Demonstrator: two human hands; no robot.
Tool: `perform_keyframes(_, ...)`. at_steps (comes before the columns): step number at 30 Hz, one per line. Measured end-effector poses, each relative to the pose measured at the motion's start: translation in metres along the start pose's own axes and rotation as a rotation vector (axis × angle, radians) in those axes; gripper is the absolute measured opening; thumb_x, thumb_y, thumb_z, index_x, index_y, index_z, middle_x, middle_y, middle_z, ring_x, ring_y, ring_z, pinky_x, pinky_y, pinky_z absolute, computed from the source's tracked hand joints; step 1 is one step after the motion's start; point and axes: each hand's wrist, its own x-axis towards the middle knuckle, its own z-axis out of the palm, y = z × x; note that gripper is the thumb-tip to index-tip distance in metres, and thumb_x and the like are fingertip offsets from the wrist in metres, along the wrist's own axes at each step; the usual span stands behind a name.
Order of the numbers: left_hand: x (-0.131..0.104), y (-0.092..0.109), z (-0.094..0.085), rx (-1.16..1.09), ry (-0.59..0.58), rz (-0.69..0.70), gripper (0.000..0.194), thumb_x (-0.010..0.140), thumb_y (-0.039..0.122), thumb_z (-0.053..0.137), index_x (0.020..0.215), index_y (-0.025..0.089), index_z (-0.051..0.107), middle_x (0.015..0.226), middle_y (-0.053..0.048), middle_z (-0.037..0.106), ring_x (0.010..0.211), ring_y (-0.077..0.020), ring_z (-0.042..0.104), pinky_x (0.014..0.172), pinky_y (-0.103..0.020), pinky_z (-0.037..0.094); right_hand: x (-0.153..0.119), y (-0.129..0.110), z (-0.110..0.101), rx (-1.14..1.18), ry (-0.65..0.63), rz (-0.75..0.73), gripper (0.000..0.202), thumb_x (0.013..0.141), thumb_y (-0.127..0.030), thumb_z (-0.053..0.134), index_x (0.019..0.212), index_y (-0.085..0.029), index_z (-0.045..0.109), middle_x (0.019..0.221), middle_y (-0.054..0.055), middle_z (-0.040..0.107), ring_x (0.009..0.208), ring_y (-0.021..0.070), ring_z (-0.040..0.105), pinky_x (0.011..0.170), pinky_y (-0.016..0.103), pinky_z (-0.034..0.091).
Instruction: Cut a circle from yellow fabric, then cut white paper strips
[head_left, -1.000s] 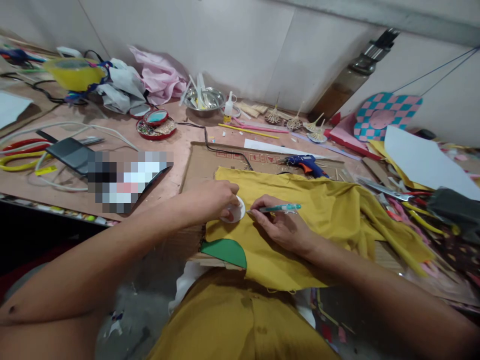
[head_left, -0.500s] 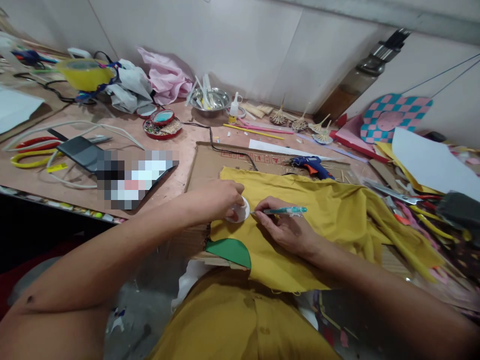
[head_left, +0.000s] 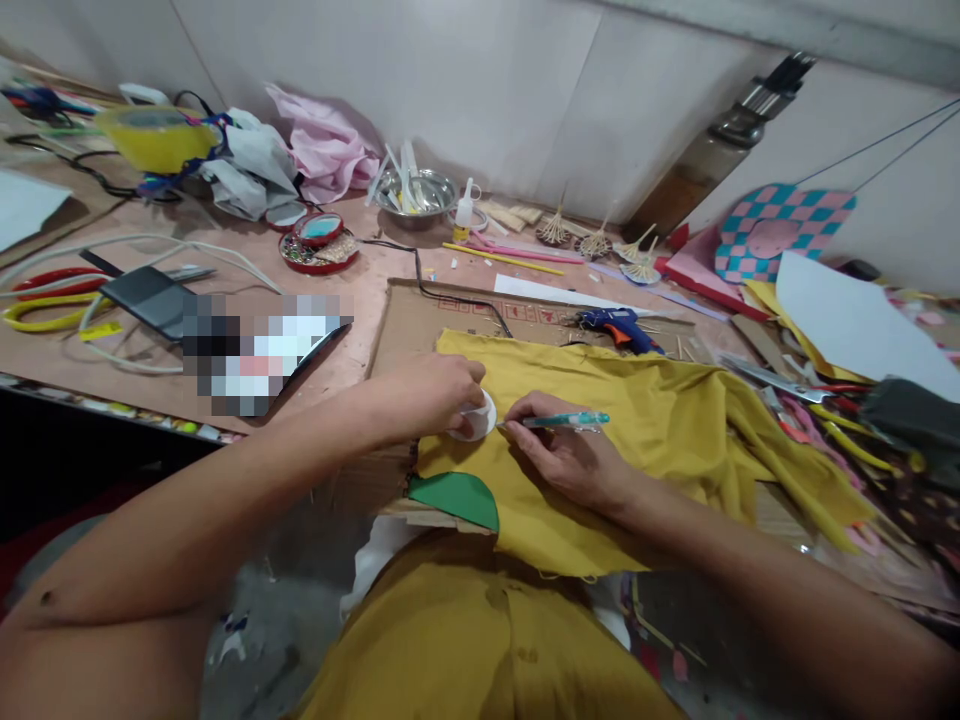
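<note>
The left hand (head_left: 454, 388) has its fingers and thumb closed on a white disc (head_left: 486, 418), holding it on the cloth (head_left: 652, 420); just right of it, the right hand (head_left: 562, 452) is clamped around a teal, clear-bodied pen (head_left: 574, 420), its tip near the disc's edge. The disc is thin and round. The cloth, mustard yellow, frayed at the near edge and rumpled at right, lies over cardboard (head_left: 401, 325), a green piece (head_left: 457, 498) by its near left corner. Red print (head_left: 551, 314) on the cardboard is too small to read. The pinkish desk (head_left: 360, 300) is cluttered, against a pale wall (head_left: 487, 80).
</note>
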Motion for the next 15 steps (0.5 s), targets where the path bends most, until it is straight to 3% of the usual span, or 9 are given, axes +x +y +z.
perform_keyframes(15,0.0008,-0.0023,0.0018,-0.004,0.021,0.028,0.006,0.083,0.019,0.071,0.088,0.02,0.074,0.089,-0.003,0.065,0.08,-0.0182,0.062,0.068,-0.028,0.038,-0.0001,-0.0091,0.0029,0.028,-0.033,0.018,0.011,0.091,-0.015,0.056,0.082,-0.021,0.059,0.072,0.0,0.064,0.063,0.0139,0.056,0.059,0.026,0.043)
